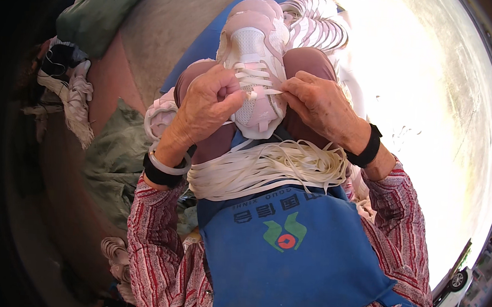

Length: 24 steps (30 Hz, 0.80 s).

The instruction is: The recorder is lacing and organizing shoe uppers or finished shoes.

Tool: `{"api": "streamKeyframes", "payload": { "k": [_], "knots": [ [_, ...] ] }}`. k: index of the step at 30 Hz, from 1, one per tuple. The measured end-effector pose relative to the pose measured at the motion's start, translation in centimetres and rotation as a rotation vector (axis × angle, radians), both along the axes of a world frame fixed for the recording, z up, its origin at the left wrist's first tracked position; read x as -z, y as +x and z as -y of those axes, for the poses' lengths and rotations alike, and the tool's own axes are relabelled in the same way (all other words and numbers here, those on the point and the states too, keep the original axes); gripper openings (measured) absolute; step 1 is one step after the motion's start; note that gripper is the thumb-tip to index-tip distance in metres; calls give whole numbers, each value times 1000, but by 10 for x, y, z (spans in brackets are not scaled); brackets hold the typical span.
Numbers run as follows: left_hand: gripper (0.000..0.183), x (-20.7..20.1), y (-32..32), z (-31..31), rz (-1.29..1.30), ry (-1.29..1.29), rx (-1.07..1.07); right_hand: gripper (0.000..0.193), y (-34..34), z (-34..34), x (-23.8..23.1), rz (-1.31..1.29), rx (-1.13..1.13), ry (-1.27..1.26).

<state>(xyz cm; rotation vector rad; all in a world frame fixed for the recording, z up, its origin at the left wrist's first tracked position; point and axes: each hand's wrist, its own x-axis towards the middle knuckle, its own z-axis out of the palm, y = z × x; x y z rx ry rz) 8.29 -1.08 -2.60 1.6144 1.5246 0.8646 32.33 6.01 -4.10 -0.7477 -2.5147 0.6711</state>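
Note:
A pink and white sneaker (257,112) rests between my knees, its white lace (253,76) crossing the tongue in several rows. My right hand (323,105) pinches a white lace end on the shoe's right side. On the other side, my left hand (208,104) is closed with thumb and fingertips at the lace near the eyelets. Its fingers partly cover that edge of the shoe. A thick bundle of loose white shoelaces (267,166) lies across my lap, just below the shoe, on a blue apron (295,267).
Stacked pink and white shoes (316,26) stand beyond my right knee. Another pink shoe (160,115) sits beside my left leg. At the left lie a green sack (100,21), a bunch of white laces (73,100) and green cloth (115,152). A white car (453,292) is outside, lower right.

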Motion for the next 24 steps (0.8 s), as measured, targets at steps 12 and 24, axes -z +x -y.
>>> {"api": "streamKeyframes", "payload": {
  "k": [12,24],
  "knots": [
    [11,3,22,14,-245,300,-128,21,78,-13,16,216,146,313],
    [16,-3,8,22,-240,2,-161,24,8,-7,5,-79,60,72]
  ]
}}
